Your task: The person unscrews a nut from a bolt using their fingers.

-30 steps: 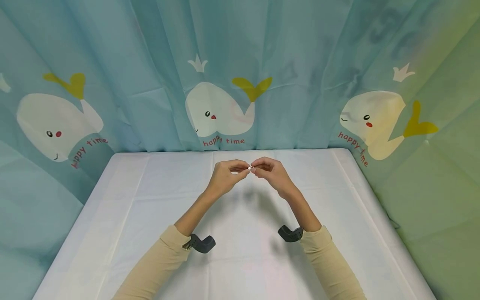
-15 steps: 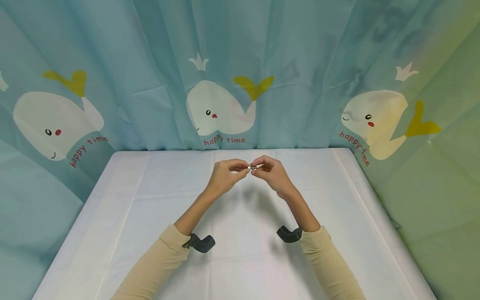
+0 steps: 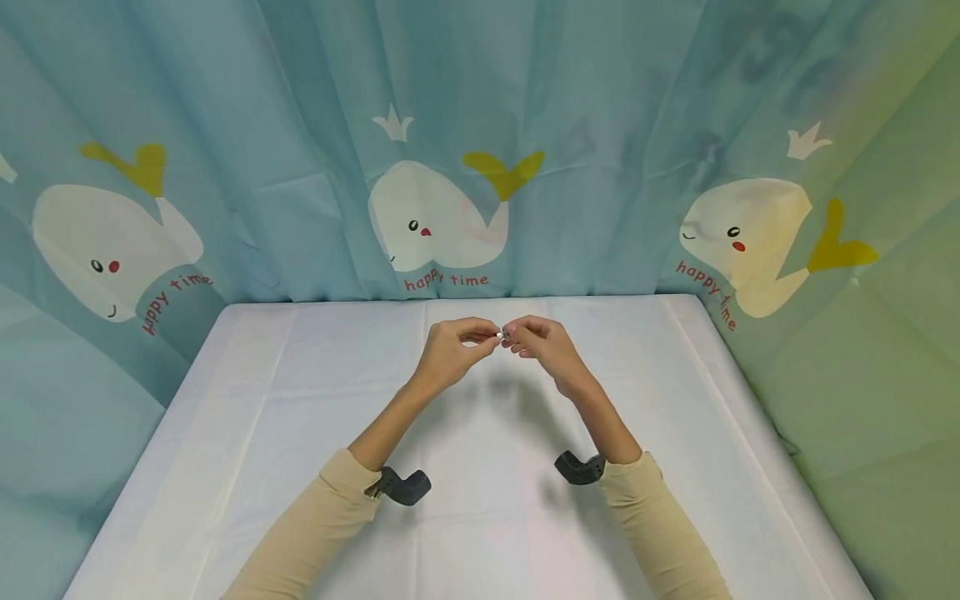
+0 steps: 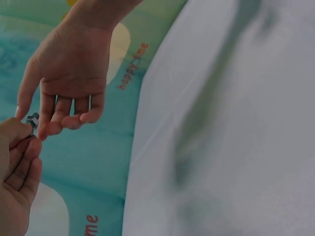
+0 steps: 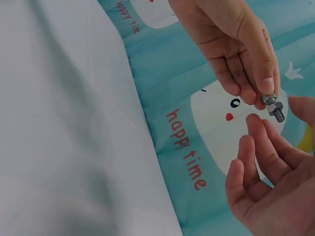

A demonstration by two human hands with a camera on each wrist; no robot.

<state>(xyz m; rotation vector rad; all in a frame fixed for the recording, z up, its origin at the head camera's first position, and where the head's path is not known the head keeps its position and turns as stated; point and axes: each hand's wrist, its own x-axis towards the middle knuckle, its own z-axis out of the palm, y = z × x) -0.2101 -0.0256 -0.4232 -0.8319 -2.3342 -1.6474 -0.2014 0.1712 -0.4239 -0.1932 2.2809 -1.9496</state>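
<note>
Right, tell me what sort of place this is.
Probably a makeshift recording booth: a whale-print curtain hangs behind and beside a white table, and black wrist devices suggest filming.

- silver threaded metal bolt (image 5: 274,108): pretty shiny, ridged
- white cloth-covered table (image 3: 480,517): matt, smooth-ish, lightly creased
- teal whale-print curtain (image 3: 585,83) past its far edge: fabric, slight sheen
- beige cloth sleeves (image 3: 315,525): matt
- black curved wrist mounts (image 3: 407,488): matt, plastic-looking imo

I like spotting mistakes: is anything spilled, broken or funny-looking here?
Nothing stands out. The left hand pinches the bolt with a nut on its thread, and the right hand is close beside it. The white cloth has creases, but I see no spill or damage.
</note>
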